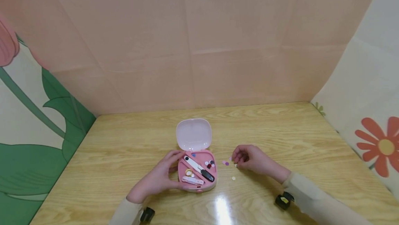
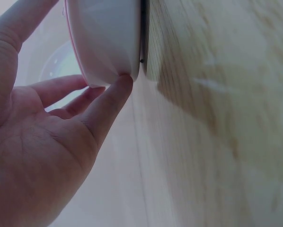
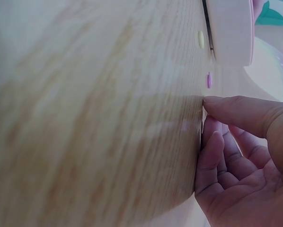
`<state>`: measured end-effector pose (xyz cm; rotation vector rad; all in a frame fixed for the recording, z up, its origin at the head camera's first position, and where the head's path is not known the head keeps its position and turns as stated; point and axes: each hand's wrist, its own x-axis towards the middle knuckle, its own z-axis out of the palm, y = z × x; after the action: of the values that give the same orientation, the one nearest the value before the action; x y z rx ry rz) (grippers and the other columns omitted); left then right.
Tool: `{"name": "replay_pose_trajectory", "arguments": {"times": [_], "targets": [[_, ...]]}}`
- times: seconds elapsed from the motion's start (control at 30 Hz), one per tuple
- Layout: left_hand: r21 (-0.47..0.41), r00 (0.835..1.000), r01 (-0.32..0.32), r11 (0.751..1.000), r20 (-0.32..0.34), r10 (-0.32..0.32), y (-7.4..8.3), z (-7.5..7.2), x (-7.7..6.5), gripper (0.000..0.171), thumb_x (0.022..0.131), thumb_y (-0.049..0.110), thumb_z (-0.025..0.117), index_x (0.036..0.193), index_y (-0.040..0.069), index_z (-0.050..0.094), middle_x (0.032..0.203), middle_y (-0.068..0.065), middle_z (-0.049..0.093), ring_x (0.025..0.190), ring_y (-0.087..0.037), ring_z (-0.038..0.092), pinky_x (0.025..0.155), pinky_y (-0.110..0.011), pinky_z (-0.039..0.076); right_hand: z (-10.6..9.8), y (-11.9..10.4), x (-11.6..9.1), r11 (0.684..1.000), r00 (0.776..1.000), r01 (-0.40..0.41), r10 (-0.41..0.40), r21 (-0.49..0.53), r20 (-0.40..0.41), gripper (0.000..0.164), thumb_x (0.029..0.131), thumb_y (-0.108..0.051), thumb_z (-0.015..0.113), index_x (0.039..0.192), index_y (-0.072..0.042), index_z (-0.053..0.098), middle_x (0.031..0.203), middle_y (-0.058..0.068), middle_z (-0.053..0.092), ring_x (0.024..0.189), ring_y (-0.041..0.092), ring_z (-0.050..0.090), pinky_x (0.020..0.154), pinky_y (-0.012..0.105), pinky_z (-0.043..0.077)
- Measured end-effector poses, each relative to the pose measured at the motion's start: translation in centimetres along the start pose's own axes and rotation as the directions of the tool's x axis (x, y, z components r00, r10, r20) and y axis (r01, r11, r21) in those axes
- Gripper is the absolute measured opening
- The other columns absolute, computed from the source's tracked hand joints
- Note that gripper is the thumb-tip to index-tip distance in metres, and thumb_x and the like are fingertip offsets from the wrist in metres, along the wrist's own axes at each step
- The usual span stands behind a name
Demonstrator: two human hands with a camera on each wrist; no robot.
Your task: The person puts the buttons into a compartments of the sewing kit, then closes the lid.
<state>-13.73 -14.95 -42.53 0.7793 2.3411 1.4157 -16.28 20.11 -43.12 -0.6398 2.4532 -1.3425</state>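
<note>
My left hand (image 1: 159, 177) grips the left side of a pink sewing box (image 1: 215, 180), thumb at the front and fingers toward the back. The left wrist view shows the thumb pressed against the box's pale wall (image 2: 106, 42). Inside lie white-and-black thread snips (image 1: 194, 164), a rolled tape measure (image 1: 192, 180), a gold-rimmed round piece (image 1: 188, 172) and several small buttons (image 1: 209, 166). To the right, my right hand (image 1: 254, 159) has its fingers curled low at the tabletop, pinching at a pale button (image 1: 236, 165). In the right wrist view the fingers mostly hide that button.
The box's lid (image 1: 194, 135) stands raised at the back. Between box and right hand lie a purple button (image 1: 227, 164), a pink one (image 1: 223, 162) and a lilac one (image 1: 230, 158). A cream button (image 1: 233, 178) lies nearer the front of the wooden table (image 1: 124, 142).
</note>
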Motion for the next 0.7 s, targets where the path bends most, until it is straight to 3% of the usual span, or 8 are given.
{"name": "replay_pose_trajectory", "arguments": {"times": [0.53, 0.7], "targets": [[0.034, 1.0, -0.014, 0.999, 0.0, 0.014, -0.21, 0.0, -0.04, 0.1, 0.067, 0.034, 0.086, 0.148, 0.009, 0.034, 0.142, -0.004, 0.034, 0.129, -0.027, 0.041, 0.102, -0.034, 0.043, -0.2, 0.21, -0.22, 1.0, 1.0, 0.015, -0.014, -0.018, 0.01, 0.02, 0.079, 0.006, 0.071, 0.096, 0.0, 0.062, 0.083, 0.01, 0.061, 0.076, 0.019, 0.057, 0.063, 0.025, 0.053], [0.046, 1.0, 0.007, 0.999, -0.006, -0.007, -0.03, 0.03, -0.06, 0.1, 0.066, 0.036, 0.086, 0.148, 0.011, 0.035, 0.143, -0.002, 0.034, 0.13, -0.024, 0.041, 0.103, -0.034, 0.042, -0.29, 0.51, -0.28, 1.0, 1.0, 0.018, -0.017, -0.019, 0.016, 0.021, 0.08, 0.005, 0.071, 0.097, -0.001, 0.062, 0.084, 0.009, 0.061, 0.077, 0.02, 0.058, 0.065, 0.026, 0.053]]}}
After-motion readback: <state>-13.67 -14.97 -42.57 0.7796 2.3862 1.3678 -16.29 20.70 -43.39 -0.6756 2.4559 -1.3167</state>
